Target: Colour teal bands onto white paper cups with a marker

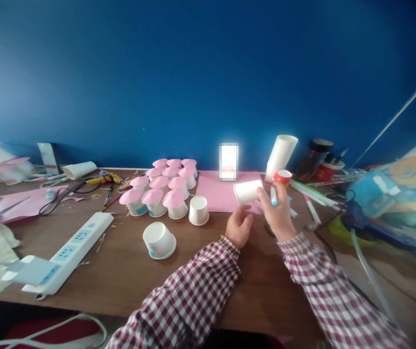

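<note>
My right hand (278, 213) grips a white paper cup (247, 191) that lies tipped sideways, its rim to the left, above a pink sheet (215, 191). A blue-ended marker (273, 196) shows between that hand's thumb and fingers; I cannot tell whether it is held. To the left of the cup, my left hand (238, 228) is near the sheet's front edge, fingers loosely curled, thumb apart, with nothing visible in them. One upside-down paper cup (198, 211) stands left of the sheet, another upturned cup (159, 240) nearer me. Beside them are rows of cups with pink cone tops (153, 196).
A stack of white cups (282, 152) leans at the back, beside a small red cup (282, 177). A power strip (69, 254) lies left, with scissors (0, 213) beyond. On the right are a dark jar (313, 157) and a blue glue gun (371, 225). A blue wall (208, 82) bounds the table.
</note>
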{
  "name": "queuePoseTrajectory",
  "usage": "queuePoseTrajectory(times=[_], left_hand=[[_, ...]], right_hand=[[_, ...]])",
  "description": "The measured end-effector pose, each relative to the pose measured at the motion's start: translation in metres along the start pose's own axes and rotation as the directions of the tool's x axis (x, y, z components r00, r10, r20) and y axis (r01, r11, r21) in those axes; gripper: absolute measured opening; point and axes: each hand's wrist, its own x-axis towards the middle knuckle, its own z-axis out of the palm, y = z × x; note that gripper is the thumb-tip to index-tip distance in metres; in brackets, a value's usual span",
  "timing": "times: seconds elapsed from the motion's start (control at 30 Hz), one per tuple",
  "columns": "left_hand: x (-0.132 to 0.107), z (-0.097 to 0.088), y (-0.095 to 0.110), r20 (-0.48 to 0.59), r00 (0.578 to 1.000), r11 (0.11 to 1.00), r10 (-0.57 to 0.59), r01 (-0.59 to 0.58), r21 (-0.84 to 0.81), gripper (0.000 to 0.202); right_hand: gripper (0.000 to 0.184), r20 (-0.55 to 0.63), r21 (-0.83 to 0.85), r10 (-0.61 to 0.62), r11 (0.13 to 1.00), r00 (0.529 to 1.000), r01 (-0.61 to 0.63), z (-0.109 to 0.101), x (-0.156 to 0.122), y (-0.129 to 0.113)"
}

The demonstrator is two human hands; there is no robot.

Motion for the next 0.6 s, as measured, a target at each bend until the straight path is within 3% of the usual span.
queuePoseTrajectory(times=[0.2,0.3,0.5,0.6], left_hand=[[0.005,-0.004,0.002,-0.192,0.978,0.994,0.083,-0.094,-0.051,0.017],[0.009,-0.007,0.006,-0.197,0.976,0.991,0.092,-0.108,-0.077,0.011],[0.012,-0.013,0.012,-0.292,0.946,0.989,0.142,-0.151,-0.008,0.025],[0.013,-0.015,0.011,-0.228,0.965,0.99,0.127,-0.137,-0.029,0.032]], right_hand=[[0.036,-0.077,-0.145,-0.091,0.986,0.993,0.079,-0.009,-0.004,0.006],[0.035,-0.056,-0.176,-0.106,0.98,0.993,0.094,-0.012,-0.006,0.011],[0.036,0.021,-0.109,-0.079,0.991,0.997,0.081,-0.011,-0.013,0.02],[0.037,0.085,-0.086,-0.096,0.991,0.992,0.103,-0.009,-0.017,0.021]])
